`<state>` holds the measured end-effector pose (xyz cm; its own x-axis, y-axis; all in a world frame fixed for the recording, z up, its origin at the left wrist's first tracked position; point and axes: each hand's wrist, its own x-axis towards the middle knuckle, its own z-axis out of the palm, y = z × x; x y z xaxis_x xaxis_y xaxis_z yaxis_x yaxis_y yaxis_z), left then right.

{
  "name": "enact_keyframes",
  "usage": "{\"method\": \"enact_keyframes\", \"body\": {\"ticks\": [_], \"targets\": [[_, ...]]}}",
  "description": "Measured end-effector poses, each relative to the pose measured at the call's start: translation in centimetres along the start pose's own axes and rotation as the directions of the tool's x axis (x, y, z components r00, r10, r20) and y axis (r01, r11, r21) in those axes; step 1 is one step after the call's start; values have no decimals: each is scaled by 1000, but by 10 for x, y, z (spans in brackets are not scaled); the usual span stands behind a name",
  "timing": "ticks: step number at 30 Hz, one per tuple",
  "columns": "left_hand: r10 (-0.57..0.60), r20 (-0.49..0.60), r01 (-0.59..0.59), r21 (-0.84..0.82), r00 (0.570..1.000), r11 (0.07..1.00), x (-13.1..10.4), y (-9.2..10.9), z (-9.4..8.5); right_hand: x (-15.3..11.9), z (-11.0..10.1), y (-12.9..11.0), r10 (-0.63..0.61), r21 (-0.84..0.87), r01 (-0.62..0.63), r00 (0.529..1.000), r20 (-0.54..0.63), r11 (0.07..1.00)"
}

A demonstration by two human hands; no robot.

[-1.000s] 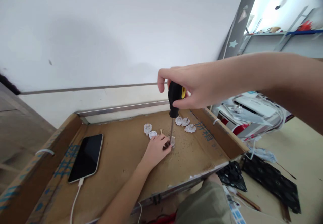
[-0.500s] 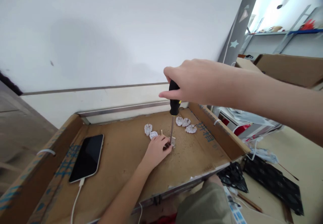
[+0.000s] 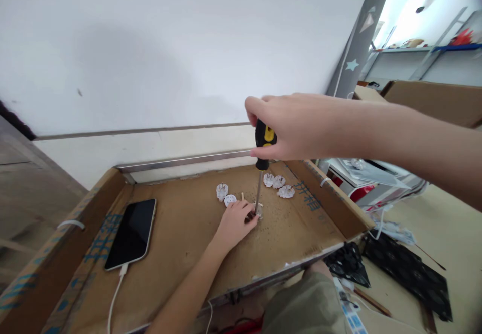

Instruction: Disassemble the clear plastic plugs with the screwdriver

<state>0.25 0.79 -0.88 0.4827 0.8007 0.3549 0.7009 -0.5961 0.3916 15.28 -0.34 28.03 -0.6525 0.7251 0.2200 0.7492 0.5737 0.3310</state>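
Table (image 3: 181, 233): cardboard-lined, raised sides, specks nr ctr
Room: white wall (image 3: 169, 47) behind, shelf (image 3: 404, 49) far R
R hand (image 3: 280, 123): grip round screwdriver (image 3: 262, 164)
L hand (image 3: 234, 223): grip pinching plug (image 3: 259, 213)

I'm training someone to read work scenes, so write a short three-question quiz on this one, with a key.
1. Which hand grips the black-and-yellow screwdriver?
2. True or false: the thin white charging cable is plugged into the rectangular black-screened phone.
3. The left hand's fingertips are at: (a) a small clear plastic piece; (b) the phone; (c) the cable.

Key: 1. The right hand. 2. True. 3. a.
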Motion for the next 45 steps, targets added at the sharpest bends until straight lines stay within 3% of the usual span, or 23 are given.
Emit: {"method": "enact_keyframes", "body": {"ticks": [2, 4, 7, 10, 14, 16, 20, 24, 30, 45], "targets": [[-2, 1, 2, 3, 1000, 1000, 0, 0, 0, 1, 1, 5, -101, 126, 92, 993, 61, 988], [-1, -2, 1, 3, 1000, 1000, 1, 0, 0, 1, 2, 5, -111, 161, 100, 992, 57, 982], [1, -2, -1, 3, 1000, 1000, 1, 1, -1, 1, 1, -5, -34, 48, 38, 997, -74, 998], [0, 3, 0, 9, 1000, 1000, 1, 1, -1, 5, 2, -14, -10, -7, 9, 993, -115, 1000], [-5, -9, 5, -1, 1000, 1000, 0, 1, -1, 7, 5, -8, -146, 236, 158, 987, -66, 959], [-12, -18, 12, -16, 1000, 1000, -1, 1, -1, 1, 3, -3, -158, 343, 166, 986, -51, 925], [-7, -31, 5, -50, 999, 999, -3, 2, -3, -20, -10, 7, 35, 398, -17, 999, -39, 917], [9, -50, -14, -94, 999, 995, -3, 5, -5, -34, -21, 14, 170, 350, -114, 976, -136, 930], [0, -58, -7, -117, 998, 993, 0, 4, 0, -38, -10, 12, 87, 365, -64, 995, -48, 929], [17, -50, -21, -93, 999, 995, 2, 3, 3, -39, 0, 11, -10, 401, 30, 998, -54, 915]]}}
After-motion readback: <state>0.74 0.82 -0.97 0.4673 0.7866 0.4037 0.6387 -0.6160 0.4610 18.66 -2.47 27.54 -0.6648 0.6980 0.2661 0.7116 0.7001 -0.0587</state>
